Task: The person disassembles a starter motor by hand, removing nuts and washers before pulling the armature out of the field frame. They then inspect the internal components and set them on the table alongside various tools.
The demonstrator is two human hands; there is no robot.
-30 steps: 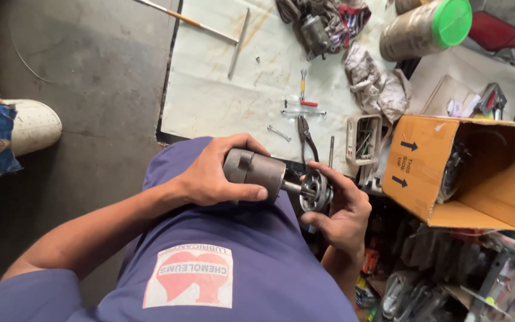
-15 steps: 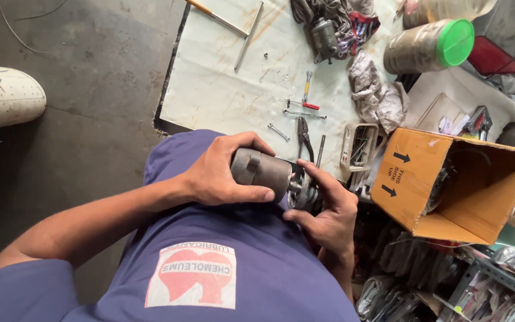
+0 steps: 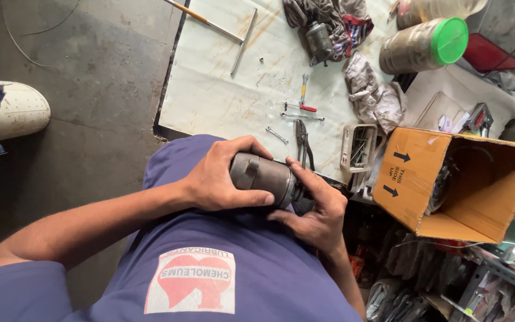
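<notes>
A grey metal motor cylinder (image 3: 264, 174) lies across my lap, over my blue shirt. My left hand (image 3: 225, 176) wraps around its body from the left. My right hand (image 3: 316, 209) closes over its right end and hides the parts there. Pliers (image 3: 303, 139) lie on the white sheet (image 3: 210, 95) just beyond my hands.
An open cardboard box (image 3: 457, 182) stands to the right. A small spanner (image 3: 276, 135), a red-handled tool (image 3: 299, 107), a long rod (image 3: 244, 42), rags (image 3: 372, 92), another motor part (image 3: 319, 39) and a green-lidded jar (image 3: 427, 45) lie on the sheet. A white sack (image 3: 16, 110) sits at the left.
My right hand has slid from under the cylinder's right end to over it, covering the wired parts seen before. The view has shifted slightly; my left hand keeps its grip.
</notes>
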